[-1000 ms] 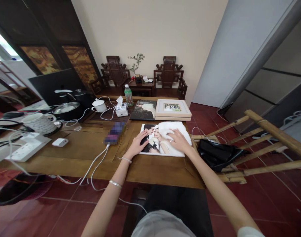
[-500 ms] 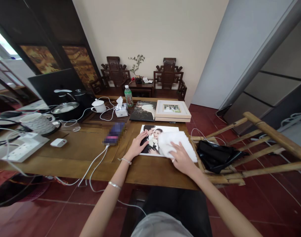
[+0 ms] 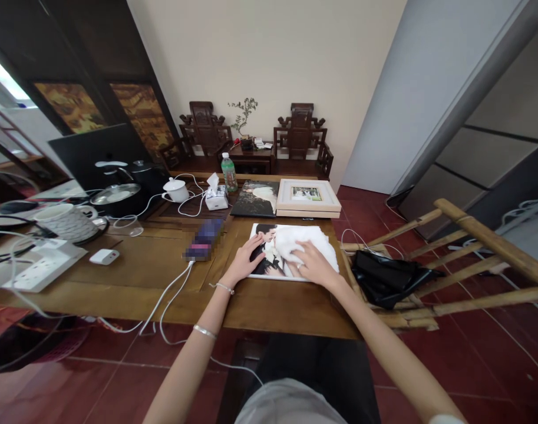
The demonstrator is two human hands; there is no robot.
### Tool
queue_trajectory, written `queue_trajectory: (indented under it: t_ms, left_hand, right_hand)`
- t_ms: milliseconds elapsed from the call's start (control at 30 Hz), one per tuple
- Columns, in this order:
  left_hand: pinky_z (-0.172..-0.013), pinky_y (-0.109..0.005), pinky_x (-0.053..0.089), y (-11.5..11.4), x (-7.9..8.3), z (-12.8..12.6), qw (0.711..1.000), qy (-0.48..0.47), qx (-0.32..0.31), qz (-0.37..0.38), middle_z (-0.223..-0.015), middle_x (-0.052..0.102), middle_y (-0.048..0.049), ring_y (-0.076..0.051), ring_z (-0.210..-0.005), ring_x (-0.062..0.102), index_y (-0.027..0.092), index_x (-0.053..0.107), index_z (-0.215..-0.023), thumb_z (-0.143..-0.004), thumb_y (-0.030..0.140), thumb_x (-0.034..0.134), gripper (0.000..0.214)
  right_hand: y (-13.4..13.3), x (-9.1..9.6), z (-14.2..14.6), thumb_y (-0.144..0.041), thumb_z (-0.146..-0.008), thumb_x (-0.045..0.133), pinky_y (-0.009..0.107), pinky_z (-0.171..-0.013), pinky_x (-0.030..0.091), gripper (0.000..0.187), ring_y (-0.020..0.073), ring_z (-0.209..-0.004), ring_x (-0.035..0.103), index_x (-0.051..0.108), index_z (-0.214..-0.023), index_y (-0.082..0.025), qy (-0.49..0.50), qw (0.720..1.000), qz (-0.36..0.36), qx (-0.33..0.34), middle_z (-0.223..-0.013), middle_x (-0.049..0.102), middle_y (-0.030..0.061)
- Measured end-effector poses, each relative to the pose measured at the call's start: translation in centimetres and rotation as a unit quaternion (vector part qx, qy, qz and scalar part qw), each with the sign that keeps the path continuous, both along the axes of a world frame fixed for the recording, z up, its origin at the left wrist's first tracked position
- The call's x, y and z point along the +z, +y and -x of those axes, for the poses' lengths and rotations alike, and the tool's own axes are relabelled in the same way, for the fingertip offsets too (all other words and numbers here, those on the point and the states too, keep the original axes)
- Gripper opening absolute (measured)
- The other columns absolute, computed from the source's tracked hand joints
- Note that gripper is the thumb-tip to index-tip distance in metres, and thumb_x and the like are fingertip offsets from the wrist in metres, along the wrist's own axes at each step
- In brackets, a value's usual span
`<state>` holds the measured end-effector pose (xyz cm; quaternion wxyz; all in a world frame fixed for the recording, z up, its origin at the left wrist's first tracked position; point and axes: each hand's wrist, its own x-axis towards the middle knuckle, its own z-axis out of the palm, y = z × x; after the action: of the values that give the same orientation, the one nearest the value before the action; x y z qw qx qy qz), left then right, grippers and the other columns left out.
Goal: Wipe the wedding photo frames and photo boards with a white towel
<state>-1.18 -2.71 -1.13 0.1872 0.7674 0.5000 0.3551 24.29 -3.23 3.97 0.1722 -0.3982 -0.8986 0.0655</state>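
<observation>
A flat wedding photo panel (image 3: 269, 266) lies on the wooden table in front of me. My left hand (image 3: 244, 259) rests with its fingers spread over the panel's left edge, holding nothing. Over the panel's right half lies a fluffy white cloth (image 3: 322, 244), which hides much of the picture there. My right hand (image 3: 315, 265) grips and presses this cloth against the panel, its fingers partly stretched across it.
Behind the panel lie a dark photo panel (image 3: 254, 199) and stacked pale frames (image 3: 308, 206). A phone (image 3: 203, 239) with a white cable is to the left, near a tissue box (image 3: 216, 197) and bottle (image 3: 228, 172). A bamboo chair (image 3: 481, 235) holds a black bag (image 3: 383, 280).
My right hand has slid the white cloth left and slightly up across the photo panel, now covering one of the pictured faces. My left hand has stayed in place.
</observation>
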Motion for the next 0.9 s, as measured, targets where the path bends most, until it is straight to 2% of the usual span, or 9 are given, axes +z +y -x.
queue_trajectory:
  t_ms: [167, 300, 367, 433, 567, 633, 700, 800, 900]
  left_hand:
    - [-0.114, -0.046, 0.025, 0.0, -0.1, 0.1, 1.0, -0.009, -0.002, 0.005, -0.147, 0.04, -0.0075, -0.024, -0.138, 0.031, 0.024, 0.048, -0.135, -0.089, 0.041, 0.05, 0.049]
    - [-0.114, -0.045, 0.026, 0.1, -0.3, 0.1, 1.0, -0.006, -0.002, 0.001, -0.147, 0.04, -0.007, -0.023, -0.138, 0.031, 0.024, 0.047, -0.135, -0.09, 0.041, 0.049, 0.049]
    - [-0.115, -0.043, 0.025, 0.1, -0.3, 0.1, 1.0, -0.009, -0.007, -0.008, -0.147, 0.04, -0.0073, -0.022, -0.138, 0.031, 0.022, 0.048, -0.135, -0.09, 0.04, 0.049, 0.048]
    - [-0.115, -0.042, 0.025, 0.1, -0.3, 0.0, 1.0, -0.012, -0.007, -0.013, -0.146, 0.041, -0.0077, -0.022, -0.138, 0.031, 0.021, 0.049, -0.134, -0.09, 0.04, 0.049, 0.048]
    - [-0.115, -0.043, 0.024, 0.1, -0.2, -0.1, 1.0, -0.008, -0.002, -0.01, -0.147, 0.04, -0.0068, -0.022, -0.138, 0.031, 0.021, 0.049, -0.134, -0.091, 0.04, 0.047, 0.048]
    - [-0.115, -0.043, 0.024, 0.1, -0.3, -0.1, 1.0, -0.004, 0.001, -0.004, -0.147, 0.04, -0.0076, -0.022, -0.139, 0.031, 0.021, 0.048, -0.135, -0.091, 0.04, 0.047, 0.048]
    - [-0.115, -0.044, 0.024, 0.1, -0.4, 0.0, 1.0, 0.0, 0.005, 0.006, -0.147, 0.039, -0.008, -0.022, -0.139, 0.031, 0.021, 0.047, -0.136, -0.092, 0.04, 0.046, 0.049]
    - [-0.114, -0.046, 0.024, 0.2, -0.7, 0.1, 1.0, -0.001, 0.011, 0.018, -0.148, 0.038, -0.0061, -0.022, -0.139, 0.03, 0.023, 0.046, -0.137, -0.093, 0.039, 0.042, 0.047]
    - [-0.114, -0.047, 0.022, 0.2, -0.9, 0.1, 1.0, -0.003, 0.008, 0.019, -0.149, 0.036, -0.0044, -0.022, -0.14, 0.028, 0.026, 0.044, -0.138, -0.094, 0.036, 0.039, 0.045]
  right_hand:
    - [4.8, 1.1, 2.1, -0.017, -0.085, 0.047, 0.037, -0.093, 0.038, 0.03, 0.0254, -0.106, 0.053, 0.065, -0.109, -0.016, 0.018, 0.999, 0.015, -0.026, -0.116, 0.063, 0.0113]
    - [5.8, 1.3, 3.0, -0.014, -0.085, 0.045, 0.035, -0.092, 0.038, 0.03, 0.0252, -0.103, 0.055, 0.065, -0.107, -0.016, 0.011, 0.999, 0.004, -0.037, -0.113, 0.065, 0.0094]
    - [4.8, 1.0, 3.1, -0.014, -0.084, 0.045, 0.039, -0.094, 0.037, 0.031, 0.0257, -0.102, 0.056, 0.066, -0.106, -0.017, 0.0, 0.999, 0.0, -0.035, -0.112, 0.066, 0.0097]
    - [2.7, 0.5, 3.0, -0.014, -0.082, 0.046, 0.045, -0.1, 0.033, 0.033, 0.0269, -0.107, 0.054, 0.065, -0.109, -0.017, -0.01, 1.0, 0.0, -0.027, -0.117, 0.063, 0.012]
    - [-3.8, -0.4, 2.2, -0.012, -0.077, 0.049, 0.054, -0.109, 0.021, 0.039, 0.0302, -0.126, 0.043, 0.065, -0.112, -0.016, -0.019, 1.0, 0.012, -0.009, -0.131, 0.054, 0.0175]
    - [-7.0, -0.4, 1.7, -0.01, -0.074, 0.05, 0.054, -0.111, 0.019, 0.039, 0.0296, -0.13, 0.038, 0.067, -0.108, -0.018, -0.007, 1.0, 0.021, 0.008, -0.132, 0.054, 0.0155]
    - [-9.1, -0.2, 1.3, -0.01, -0.074, 0.05, 0.053, -0.113, 0.019, 0.037, 0.0282, -0.131, 0.039, 0.068, -0.104, -0.02, -0.001, 0.999, 0.041, 0.029, -0.13, 0.056, 0.014]
    - [-9.4, 0.3, 1.1, -0.013, -0.076, 0.051, 0.05, -0.113, 0.023, 0.034, 0.0267, -0.127, 0.043, 0.068, -0.104, -0.019, -0.003, 0.998, 0.054, 0.041, -0.127, 0.057, 0.0156]
    - [-6.7, 0.2, 1.4, -0.015, -0.079, 0.051, 0.05, -0.111, 0.025, 0.035, 0.0265, -0.124, 0.045, 0.067, -0.11, -0.019, 0.0, 0.999, 0.031, 0.027, -0.126, 0.057, 0.0154]
